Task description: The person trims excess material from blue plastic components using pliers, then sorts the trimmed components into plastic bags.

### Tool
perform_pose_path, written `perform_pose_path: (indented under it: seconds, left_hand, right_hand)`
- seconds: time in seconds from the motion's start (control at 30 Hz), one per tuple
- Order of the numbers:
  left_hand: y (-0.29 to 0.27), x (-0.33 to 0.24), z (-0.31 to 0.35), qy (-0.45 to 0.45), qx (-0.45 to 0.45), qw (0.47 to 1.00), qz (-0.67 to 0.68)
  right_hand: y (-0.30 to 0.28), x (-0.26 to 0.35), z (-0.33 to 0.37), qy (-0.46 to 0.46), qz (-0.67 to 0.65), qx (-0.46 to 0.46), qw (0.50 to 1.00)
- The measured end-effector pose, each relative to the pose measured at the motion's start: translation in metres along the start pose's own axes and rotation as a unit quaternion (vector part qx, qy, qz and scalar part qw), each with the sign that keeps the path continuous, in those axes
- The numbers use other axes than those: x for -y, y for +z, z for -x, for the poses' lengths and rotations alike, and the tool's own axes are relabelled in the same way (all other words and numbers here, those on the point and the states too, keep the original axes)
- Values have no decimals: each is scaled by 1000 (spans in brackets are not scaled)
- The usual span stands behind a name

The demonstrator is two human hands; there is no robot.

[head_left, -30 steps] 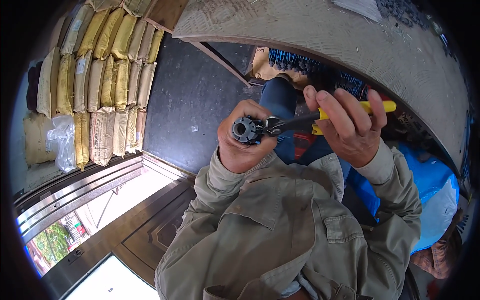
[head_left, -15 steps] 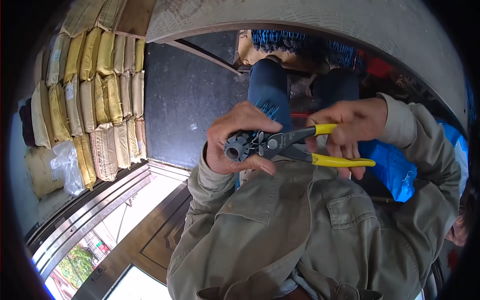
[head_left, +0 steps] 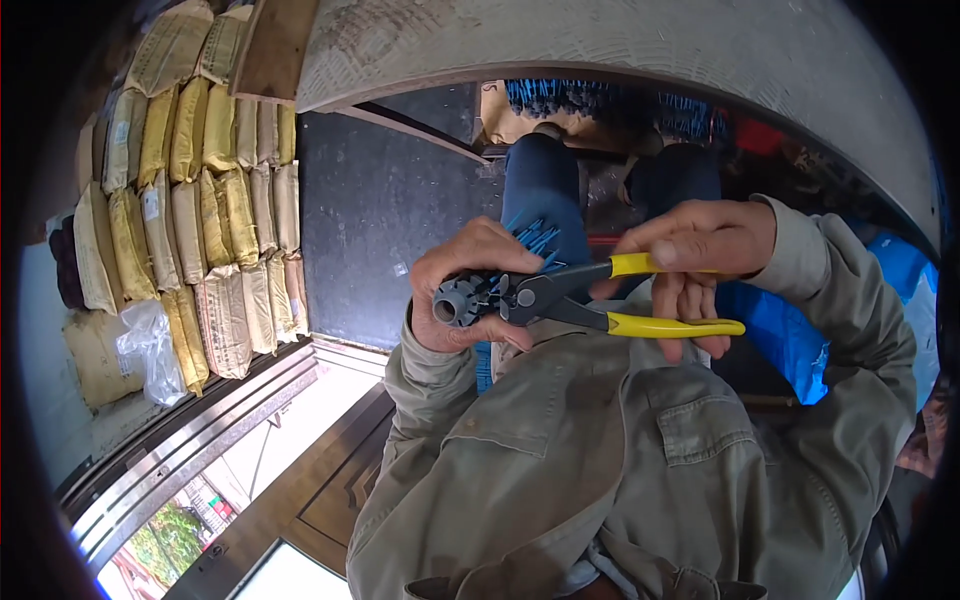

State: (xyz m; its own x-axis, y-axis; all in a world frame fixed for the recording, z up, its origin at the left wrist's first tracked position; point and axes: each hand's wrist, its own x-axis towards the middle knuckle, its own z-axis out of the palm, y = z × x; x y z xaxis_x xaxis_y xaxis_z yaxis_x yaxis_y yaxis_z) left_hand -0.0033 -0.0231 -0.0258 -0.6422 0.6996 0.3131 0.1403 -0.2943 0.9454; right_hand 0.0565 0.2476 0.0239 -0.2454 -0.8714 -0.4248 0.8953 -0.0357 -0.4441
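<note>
My left hand [head_left: 452, 258] is closed around a dark grey plastic part [head_left: 458, 303] with a round, hollow, ribbed end. Thin blue strands [head_left: 536, 237] stick out past the thumb of that hand. In my right hand [head_left: 700, 245] is a pair of pliers [head_left: 548, 292] with dark jaws and yellow handles, fingers wrapped about both grips. The plier jaws meet the grey part just beside my left fingers. Whether they bite on a strand is too small to tell. Both hands are in front of my chest, above my lap.
Ahead is a grey tabletop edge [head_left: 600, 40]. Under it lie bunches of blue-stranded dark parts [head_left: 560, 97] on brown paper. Stacked paper sacks [head_left: 220, 215] line the left, beside a clear plastic bag [head_left: 152, 350]. A blue bag [head_left: 780, 335] sits at my right.
The pliers and the grey part have shifted slightly left, and the handles look a little wider apart. More of the blue strands shows. The whole view has tilted slightly.
</note>
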Motion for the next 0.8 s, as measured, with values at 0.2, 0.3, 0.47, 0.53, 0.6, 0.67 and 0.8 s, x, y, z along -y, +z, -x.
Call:
perform_pose_path:
  seconds: [0.2, 0.3, 0.47, 0.53, 0.6, 0.67, 0.8]
  left_hand:
    - [-1, -1, 0, 29, -26, 999, -13]
    - [4, -3, -3, 9, -34, 999, -21]
    - [0, -4, -10, 2, 45, 999, -29]
    - [-2, 1, -10, 19, 74, 997, -15]
    - [-7, 0, -7, 28, 84, 996, -18]
    - [-1, 1, -6, 27, 44, 998, -32]
    - [1, -2, -9, 25, 18, 998, -46]
  right_hand:
    - [46, -19, 2, -287, 724, -282, 561]
    - [49, -30, 5, -207, 857, -368, 294]
    - [29, -9, 27, -78, 369, -67, 924]
    - [31, -9, 31, -144, 373, -78, 913]
    - [29, -6, 27, -215, 378, -79, 897]
    - [29, -5, 23, -286, 378, -81, 877]
    - [54, -32, 3, -185, 778, -374, 470]
